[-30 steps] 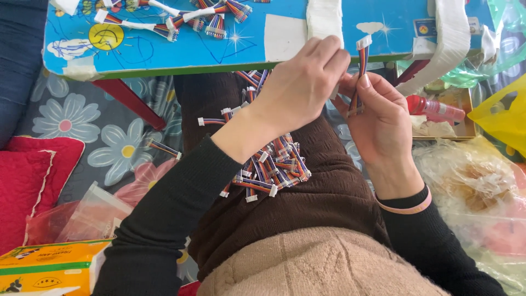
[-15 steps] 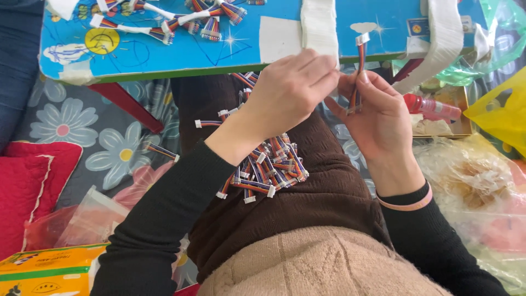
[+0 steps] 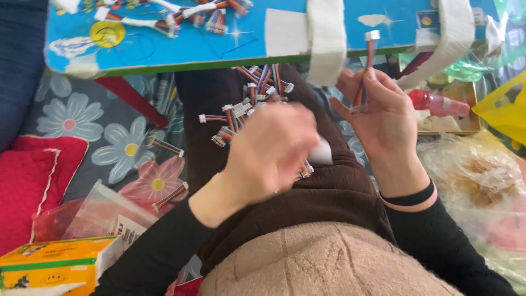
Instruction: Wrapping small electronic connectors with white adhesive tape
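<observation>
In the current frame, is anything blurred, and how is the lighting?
Head view: the left hand is smeared by motion blur, so its fingers and whatever it holds cannot be made out; the right hand is sharp, pinching a striped cable upright. Soft even daylight, no hard shadows; mild glare on the clear plastic bags at right.
</observation>
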